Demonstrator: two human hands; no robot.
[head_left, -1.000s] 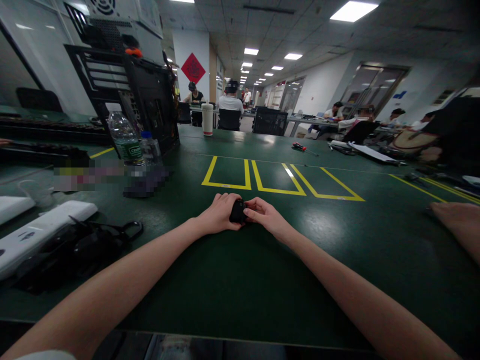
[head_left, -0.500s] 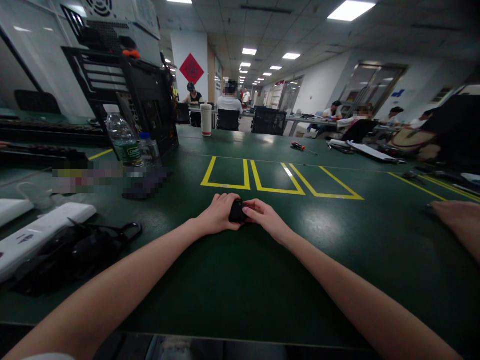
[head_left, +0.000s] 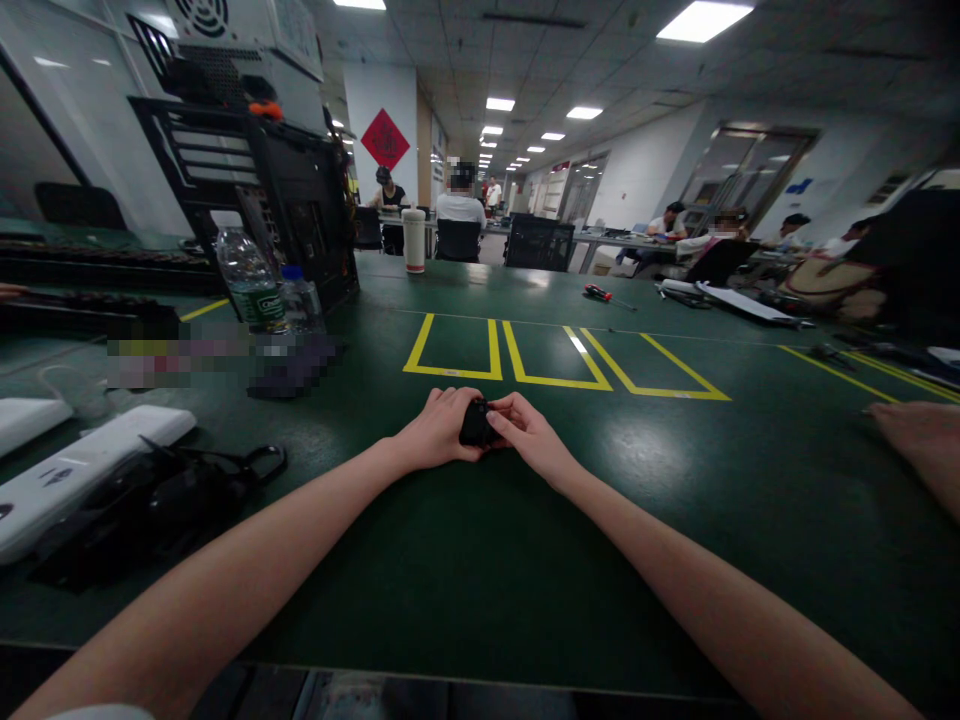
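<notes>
A small black object (head_left: 475, 424), boxy with rounded edges, is between my two hands just above or on the green tabletop (head_left: 450, 560); its exact kind is too dark to make out. Wrapped round its left side is my left hand (head_left: 442, 425), fingers over the top and thumb below. My right hand (head_left: 525, 430) pinches at its right edge with thumb and fingertips. Just beyond my hands, yellow tape outlines (head_left: 454, 373) mark the table.
To the left lie a white power strip (head_left: 97, 480), a black strapped item (head_left: 180, 490), a water bottle (head_left: 251, 275) and a black computer case (head_left: 300, 210). A screwdriver (head_left: 598, 292) and white cup (head_left: 414, 240) stand farther back. Another person's hand (head_left: 919, 440) rests at right.
My right fingers have shifted slightly at the edge of the black object. My left hand keeps its hold, and the view has moved very little.
</notes>
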